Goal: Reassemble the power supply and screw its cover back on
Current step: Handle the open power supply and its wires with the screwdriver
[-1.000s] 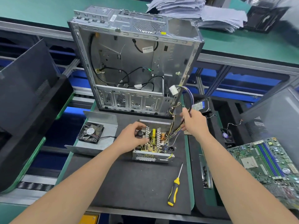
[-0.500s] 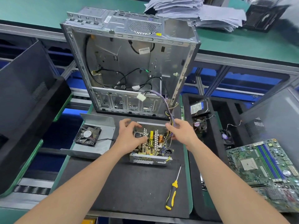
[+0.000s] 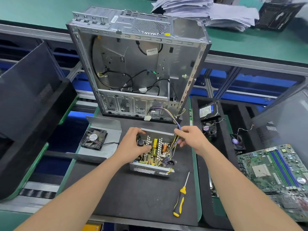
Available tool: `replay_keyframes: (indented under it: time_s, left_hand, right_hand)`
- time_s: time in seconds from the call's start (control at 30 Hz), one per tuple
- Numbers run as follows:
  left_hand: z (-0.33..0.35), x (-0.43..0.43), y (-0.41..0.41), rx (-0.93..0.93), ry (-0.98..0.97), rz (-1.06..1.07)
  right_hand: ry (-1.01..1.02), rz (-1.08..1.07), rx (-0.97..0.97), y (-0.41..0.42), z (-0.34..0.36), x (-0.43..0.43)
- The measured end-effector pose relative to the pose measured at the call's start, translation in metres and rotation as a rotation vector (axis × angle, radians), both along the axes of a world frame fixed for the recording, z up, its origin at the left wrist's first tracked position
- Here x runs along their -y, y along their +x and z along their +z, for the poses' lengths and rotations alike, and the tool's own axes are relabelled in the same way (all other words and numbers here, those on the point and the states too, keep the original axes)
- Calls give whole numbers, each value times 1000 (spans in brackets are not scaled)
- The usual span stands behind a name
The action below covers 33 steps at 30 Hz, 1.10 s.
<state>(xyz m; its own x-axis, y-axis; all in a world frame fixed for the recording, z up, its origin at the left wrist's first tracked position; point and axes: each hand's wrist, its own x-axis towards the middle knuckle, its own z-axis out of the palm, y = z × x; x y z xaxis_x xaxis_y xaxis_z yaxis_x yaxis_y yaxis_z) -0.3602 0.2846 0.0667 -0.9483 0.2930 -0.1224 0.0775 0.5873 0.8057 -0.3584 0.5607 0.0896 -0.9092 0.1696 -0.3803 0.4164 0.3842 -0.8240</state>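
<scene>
The open supply [image 3: 154,153] sits between both hands: left hand [image 3: 133,144] curled over its board, right hand [image 3: 190,139] pinching the wires [image 3: 175,124]. Cover [image 3: 101,142] lies just left of it, nearer the left hand.

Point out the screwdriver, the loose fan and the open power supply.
screwdriver [image 3: 178,202]: head view, yellow-and-black handle.
loose fan [image 3: 93,138]: head view, centre hub label.
open power supply [image 3: 150,169]: head view, near vented metal wall.

The power supply [image 3: 154,154] sits open on the black mat, its green board and wires showing. Its grey cover [image 3: 101,140], with a black fan inside, lies just left. A yellow screwdriver [image 3: 180,197] lies nearby.
</scene>
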Motion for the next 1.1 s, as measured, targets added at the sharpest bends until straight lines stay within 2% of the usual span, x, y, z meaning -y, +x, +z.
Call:
replay_keyframes:
  time_s: [0.23,0.37,0.53,0.7,0.83,0.97,1.1]
  left_hand:
    - [-3,6,1,16,47,27]
    - [-1,6,0,23,61,46]
    - [6,6,-1,41,40,93]
    - [8,5,1,72,29,48]
    - [6,10,1,104,114,60]
    - [2,17,1,145,38,80]
    - [0,20,3,156,-57,151]
  right_hand:
    - [-187,27,-18,-6,2,2]
    - [-206,-166,-44,-4,-6,11]
    - [-375,-360,-65,-4,-15,23]
    - [-348,-313,-91,3,-13,16]
    - [-223,-351,7,13,-8,5]
    - [-171,-78,248,25,-3,5]
    - [-85,51,256,32,-6,15]
